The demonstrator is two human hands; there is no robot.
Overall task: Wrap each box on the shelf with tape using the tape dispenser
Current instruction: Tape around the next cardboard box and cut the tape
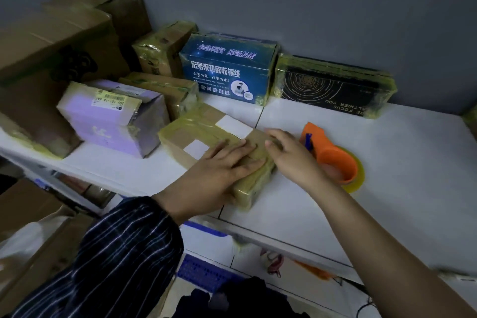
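Observation:
A flat brown cardboard box (198,134) wrapped in yellowish tape, with two white labels, lies near the front of the white shelf (387,188). My left hand (219,170) rests flat on its near end with straight fingers. My right hand (291,155) touches the box's right edge with relaxed, extended fingers and holds nothing. The orange tape dispenser (333,155) with its roll of clear yellowish tape lies on the shelf just right of my right hand, untouched.
Taped boxes line the back: a blue printed box (227,72), a black box with gold circles (333,88), a lilac box (111,116), small brown boxes (162,51) and large cartons (51,41) on the left. Lower shelves and cartons show below.

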